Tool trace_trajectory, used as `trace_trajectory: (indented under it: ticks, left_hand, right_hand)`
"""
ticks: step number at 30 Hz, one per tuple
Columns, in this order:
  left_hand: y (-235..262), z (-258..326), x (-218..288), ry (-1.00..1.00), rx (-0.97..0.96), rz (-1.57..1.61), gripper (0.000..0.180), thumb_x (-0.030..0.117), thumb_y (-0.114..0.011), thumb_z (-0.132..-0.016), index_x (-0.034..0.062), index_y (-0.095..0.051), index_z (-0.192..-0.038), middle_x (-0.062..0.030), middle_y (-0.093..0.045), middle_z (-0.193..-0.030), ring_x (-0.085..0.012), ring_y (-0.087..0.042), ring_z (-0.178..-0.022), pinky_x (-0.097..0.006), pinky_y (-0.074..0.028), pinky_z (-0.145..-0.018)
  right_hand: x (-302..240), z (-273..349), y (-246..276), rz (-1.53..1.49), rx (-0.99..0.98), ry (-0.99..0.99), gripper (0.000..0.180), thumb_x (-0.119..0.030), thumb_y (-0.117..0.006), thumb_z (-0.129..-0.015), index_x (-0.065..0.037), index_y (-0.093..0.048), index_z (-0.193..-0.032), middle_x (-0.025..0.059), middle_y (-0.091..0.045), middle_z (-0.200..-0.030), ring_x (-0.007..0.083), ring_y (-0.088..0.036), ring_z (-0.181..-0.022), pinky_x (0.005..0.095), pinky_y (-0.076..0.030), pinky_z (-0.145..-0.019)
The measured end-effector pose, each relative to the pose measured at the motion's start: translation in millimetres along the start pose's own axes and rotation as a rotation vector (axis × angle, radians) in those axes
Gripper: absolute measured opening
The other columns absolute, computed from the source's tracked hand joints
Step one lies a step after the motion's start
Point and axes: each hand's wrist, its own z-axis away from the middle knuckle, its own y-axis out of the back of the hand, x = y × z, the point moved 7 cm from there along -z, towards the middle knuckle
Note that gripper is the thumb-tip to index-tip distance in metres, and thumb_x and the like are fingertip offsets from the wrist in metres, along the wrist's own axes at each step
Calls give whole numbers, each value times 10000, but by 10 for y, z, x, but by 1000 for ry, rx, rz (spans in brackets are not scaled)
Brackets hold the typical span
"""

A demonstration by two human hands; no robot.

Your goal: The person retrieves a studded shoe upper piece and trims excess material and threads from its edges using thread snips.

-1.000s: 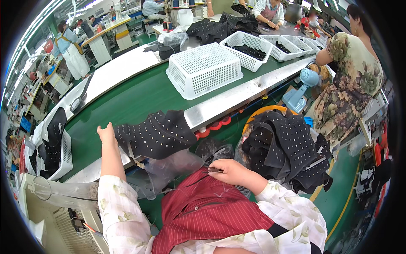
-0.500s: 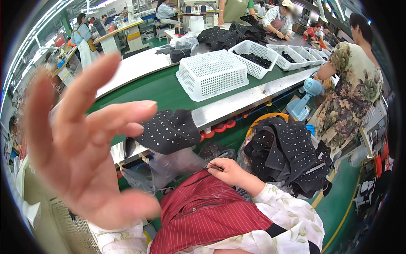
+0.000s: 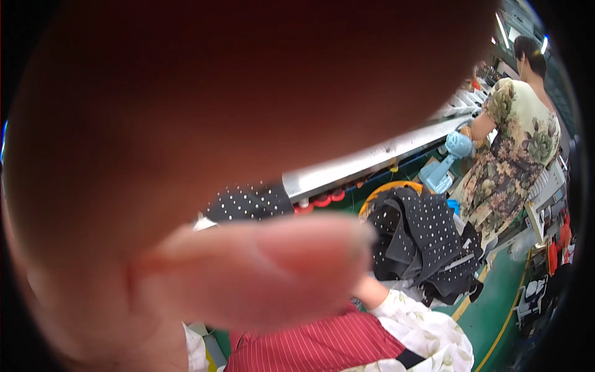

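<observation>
My left hand (image 3: 186, 161) is raised right up close, blurred, and covers most of the view. Its thumb stretches out to the right, apart from the dark, smeared fingers above, and nothing shows between them. Behind the thumb, my right hand is hidden; only its wrist (image 3: 372, 292) shows, coming out of a white floral sleeve, so its fingers cannot be seen. Below lies the red pinstriped apron (image 3: 322, 347) on my lap. Part of a black studded fabric piece (image 3: 251, 201) shows at the bench edge through the gap between thumb and fingers.
A heap of black studded fabric (image 3: 421, 229) fills an orange-rimmed basket (image 3: 387, 188) at right. Beyond it stand a light blue desk fan (image 3: 457, 146) and a person in a floral dress (image 3: 508, 149). The metal bench edge (image 3: 372, 155) runs behind, with white baskets farther off partly hidden.
My left hand has come much closer and moved up and right, covering the table, the white baskets and my right hand. The person at right and the fabric heap look the same.
</observation>
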Motion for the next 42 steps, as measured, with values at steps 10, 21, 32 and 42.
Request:
trace_trajectory:
  ticks: [10,21,32,42]
  left_hand:
    - [321,59,-9,59,-90,-215,679,307,-628,-835,15,-323,-1366,-239,-439,-1302,-238,-590,-1004,-282,-479,-790]
    - [-189,29,-239,129,-236,-103,663,285,-624,-834,15,-331,-1363,-235,-420,-1320,-249,-577,-1027,-289,-482,-799]
    - [-195,-669,-214,-257,9,-155,647,263,-620,-833,16,-338,-1360,-230,-401,-1338,-261,-565,-1051,-295,-484,-809]
    - [-252,-62,-451,-19,-50,-206,634,243,-616,-832,16,-345,-1358,-227,-383,-1354,-271,-554,-1072,-302,-487,-817]
  right_hand:
    - [59,212,-81,30,34,-102,146,-105,-636,-825,-1,-625,-926,108,-625,-816,177,-601,-715,276,-473,-653]
    - [66,-130,137,13,54,-7,153,-131,-620,-843,-8,-609,-932,111,-603,-806,186,-592,-727,286,-469,-652]
    - [127,-20,15,-56,-61,52,189,-149,-633,-842,-19,-620,-978,107,-637,-855,190,-630,-761,280,-498,-688]
    - [2,-43,79,27,-4,-14,197,-140,-639,-826,-11,-613,-973,122,-627,-851,216,-626,-752,284,-488,-666]
